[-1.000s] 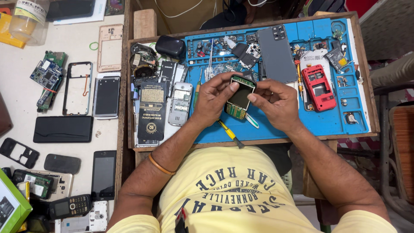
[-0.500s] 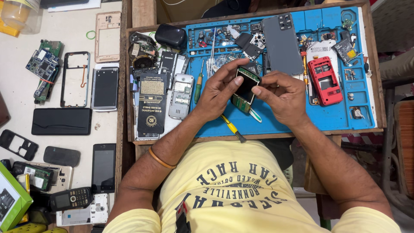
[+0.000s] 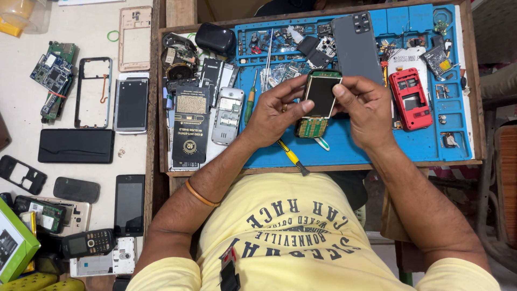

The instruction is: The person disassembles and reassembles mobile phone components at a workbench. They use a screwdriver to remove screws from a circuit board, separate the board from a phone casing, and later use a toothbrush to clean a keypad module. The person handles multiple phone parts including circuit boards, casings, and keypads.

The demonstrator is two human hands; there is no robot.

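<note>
A small phone circuit board with its dark screen attached is held up between both hands, just above the blue work mat on the wooden tray. The left hand is closed on the board's left edge, thumb laid against the screen's side and fingers curled behind; the right hand grips the right edge, its thumb pressed on the screen's upper corner. Neither hand is released — both are pinching the same piece. The green keypad section of the board hangs below the screen, tilted slightly toward the left hand.

The step in hand appears to be inspection or seating of the display on the board, judged from the thumbs bearing on the screen's frame. The next move is likely to call for a tool, and one hand would have to be freed while the other keeps the board steady: a yellow-handled screwdriver lies on the mat just beneath the left wrist, and a green-handled one lies just left of the left hand. A red phone housing rests on the mat to the right of the right hand, with a grey back cover above it. Care would be needed not to flex the thin board.
</note>
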